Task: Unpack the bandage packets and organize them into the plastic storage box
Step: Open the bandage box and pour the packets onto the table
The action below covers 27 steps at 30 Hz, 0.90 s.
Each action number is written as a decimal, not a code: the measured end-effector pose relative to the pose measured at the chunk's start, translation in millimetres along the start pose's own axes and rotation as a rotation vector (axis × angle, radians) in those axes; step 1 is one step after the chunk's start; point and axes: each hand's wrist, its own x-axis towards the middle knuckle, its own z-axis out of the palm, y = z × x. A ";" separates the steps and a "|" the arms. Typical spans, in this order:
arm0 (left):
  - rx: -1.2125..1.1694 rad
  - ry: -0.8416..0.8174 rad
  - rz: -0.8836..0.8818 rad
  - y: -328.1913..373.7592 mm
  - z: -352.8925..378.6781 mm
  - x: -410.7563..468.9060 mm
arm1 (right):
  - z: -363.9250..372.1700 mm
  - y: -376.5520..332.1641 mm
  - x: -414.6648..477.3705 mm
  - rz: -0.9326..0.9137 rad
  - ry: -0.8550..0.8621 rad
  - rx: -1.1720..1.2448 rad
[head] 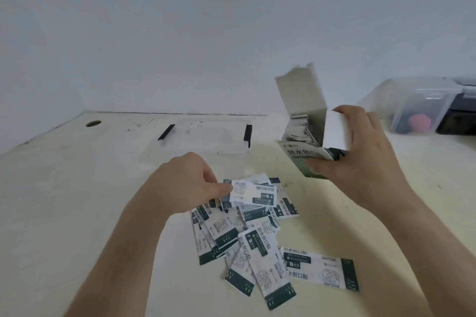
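A pale cream worktop [77, 201], scuffed and marked in places, ran back to a plain white wall [180, 33]. A round hole [93, 123] was cut through it near the far left corner. A loose pile of bandage packets [247, 239], white with dark green ends, lay on the near middle of the surface. The left hand [185, 183] reached to the pile's far edge, its fingers [224, 189] pinching one packet [253, 194]. The right hand [360, 152] gripped an open carton [301, 159] above the worktop, flap up, with more packets inside. The clear plastic storage box [206, 136] with two black clips [166, 132] sat farther back, near the wall. At the far right stood another clear container [417, 108] holding a pink object [419, 122].
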 end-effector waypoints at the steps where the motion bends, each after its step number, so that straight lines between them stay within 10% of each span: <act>1: 0.058 0.082 -0.002 0.8 0.9 0.0 | 0.3 1.2 0.2 0.013 0.008 0.014; 11: -0.102 0.260 0.309 7.3 20.9 7.7 | 6.7 -6.3 -4.7 -0.110 -0.039 0.040; 15: -0.346 0.609 0.514 24.0 20.9 -2.4 | 6.3 -13.2 -8.3 -0.220 -0.063 -0.082; 27: -0.234 0.448 0.811 29.3 17.5 -11.6 | 5.4 -16.0 -7.8 -0.262 -0.223 0.196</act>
